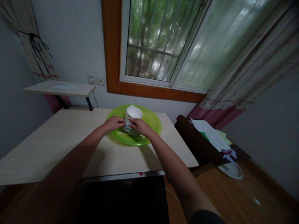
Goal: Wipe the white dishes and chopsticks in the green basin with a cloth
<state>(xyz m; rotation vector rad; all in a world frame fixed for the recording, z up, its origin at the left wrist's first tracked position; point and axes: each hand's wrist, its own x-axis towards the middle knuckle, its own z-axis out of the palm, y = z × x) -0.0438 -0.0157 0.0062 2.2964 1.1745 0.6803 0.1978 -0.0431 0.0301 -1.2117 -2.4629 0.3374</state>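
Observation:
Both hands meet over a round green plastic basket on the desk. My left hand has its fingers closed on the left side of a small pale bluish-white piece, perhaps cloth or a packet; its kind is not clear. Its right side is pinched by my right hand. Just behind the fingers stand stacked white bowls, the upper one facing up, a lower one with dark marks on its side. Below the hands, a thin pale stick lies in the basket, partly hidden.
The light wooden desk carries a raised shelf on black legs at the back left. Behind are a wall socket and a barred window. At right, a dark cabinet bears papers.

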